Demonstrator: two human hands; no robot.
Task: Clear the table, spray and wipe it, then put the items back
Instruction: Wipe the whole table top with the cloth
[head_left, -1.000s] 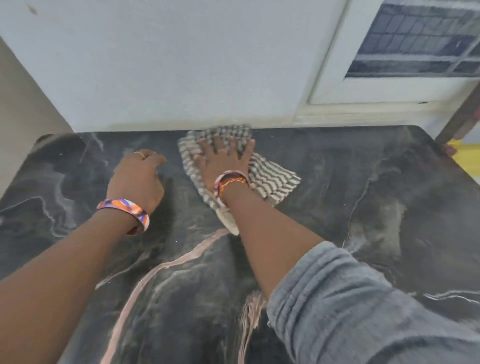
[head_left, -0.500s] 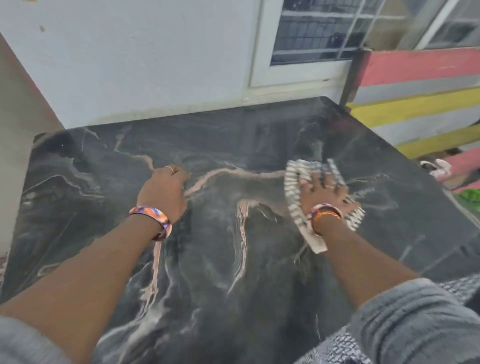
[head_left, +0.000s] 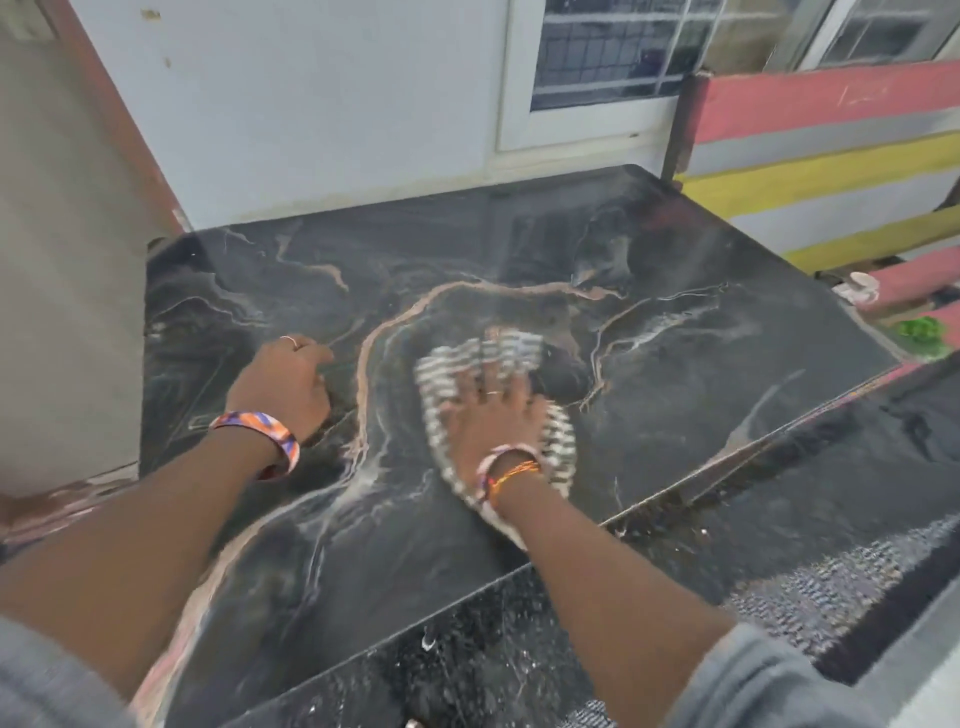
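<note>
Head view: my right hand lies flat and spread on the striped cloth, pressing rather than gripping, mid-worktop. My left hand, its grip loosely curled and empty, braces. I should overlap strokes with even pressure, out to the edges.
</note>
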